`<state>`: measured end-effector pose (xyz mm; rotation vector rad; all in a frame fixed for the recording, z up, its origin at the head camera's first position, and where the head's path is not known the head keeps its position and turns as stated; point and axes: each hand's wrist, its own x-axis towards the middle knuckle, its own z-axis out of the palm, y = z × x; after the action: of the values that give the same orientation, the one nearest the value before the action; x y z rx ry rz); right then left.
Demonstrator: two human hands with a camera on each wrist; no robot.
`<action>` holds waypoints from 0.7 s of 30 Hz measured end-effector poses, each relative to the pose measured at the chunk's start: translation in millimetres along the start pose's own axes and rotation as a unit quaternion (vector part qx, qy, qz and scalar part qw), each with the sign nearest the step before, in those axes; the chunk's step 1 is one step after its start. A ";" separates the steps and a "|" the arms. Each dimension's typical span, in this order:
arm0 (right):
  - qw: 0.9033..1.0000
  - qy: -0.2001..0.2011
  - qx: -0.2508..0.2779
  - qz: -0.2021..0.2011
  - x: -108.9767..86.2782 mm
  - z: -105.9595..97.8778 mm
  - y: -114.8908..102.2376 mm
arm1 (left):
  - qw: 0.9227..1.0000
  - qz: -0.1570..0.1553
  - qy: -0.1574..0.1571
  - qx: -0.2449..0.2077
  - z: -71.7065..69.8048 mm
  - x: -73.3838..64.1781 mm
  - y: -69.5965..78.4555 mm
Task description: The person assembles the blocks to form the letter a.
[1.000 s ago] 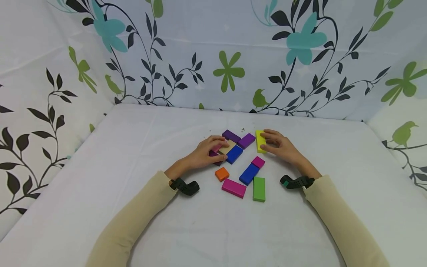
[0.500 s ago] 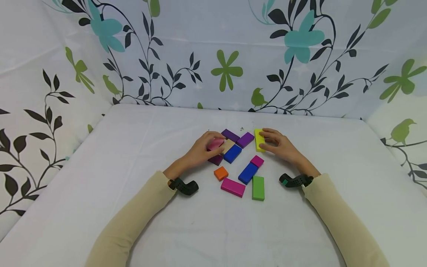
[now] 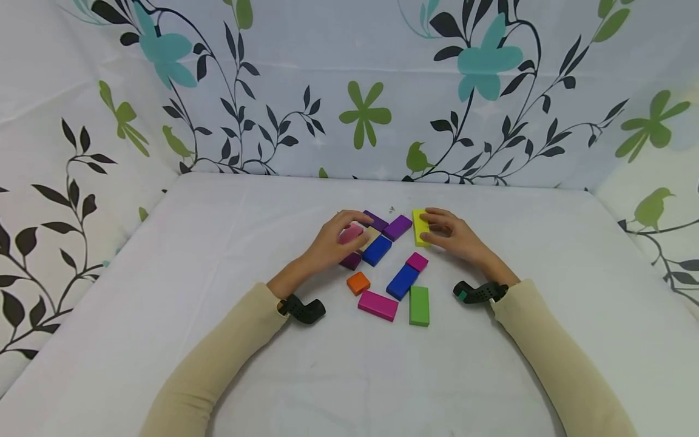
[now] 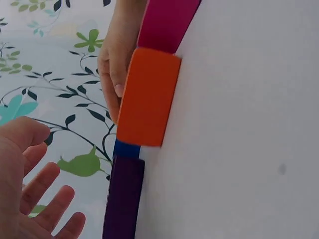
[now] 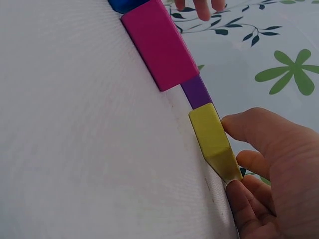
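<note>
A yellow rectangular block [image 3: 420, 228] was gripped by the thumb and curled fingers of the right hand [image 3: 457, 238]. Just left of those fingertips, a purple rectangular block [image 3: 397, 227] was seen. The left hand's [image 3: 329, 244] fingers were spread wide, with nothing held; between them and the thumb a partly hidden pink block [image 3: 351, 234] was framed. Beneath both hands, a white cloth-covered surface [image 3: 338, 376] was spread.

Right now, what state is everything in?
Left hand: open, holding nothing.
Right hand: gripping yellow block.
Yellow block: flat, gripped.
Orange block: flat, untouched.
Green block: flat, untouched.
Magenta blocks: untouched.
Blue blocks: flat.
Purple blocks: flat.
Pink block: partly hidden.
Tan block: partly hidden.
</note>
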<state>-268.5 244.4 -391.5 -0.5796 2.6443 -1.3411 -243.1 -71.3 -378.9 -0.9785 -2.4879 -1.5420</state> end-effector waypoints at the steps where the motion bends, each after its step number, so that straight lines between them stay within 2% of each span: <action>1: 1.000 0.001 0.001 -0.001 0.1 -0.3 0.1 | 1.000 0.000 -0.003 -0.001 1.0 0.8 1.8; 5: 1.000 0.003 0.001 -0.001 0.8 -1.0 1.2 | 1.000 -0.006 -0.017 -0.004 4.9 2.8 7.3; 15: 1.000 0.003 0.008 -0.001 1.3 -0.7 4.2 | 0.999 0.005 -0.040 -0.007 10.2 9.4 15.9; 21: 1.000 0.003 0.009 0.000 0.9 -1.2 4.4 | 0.998 0.007 -0.058 -0.002 13.6 17.7 23.0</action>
<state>-270.9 247.3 -394.2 -0.5758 2.6333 -1.3672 -241.1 -44.6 -361.2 -1.1144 -2.5490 -1.5304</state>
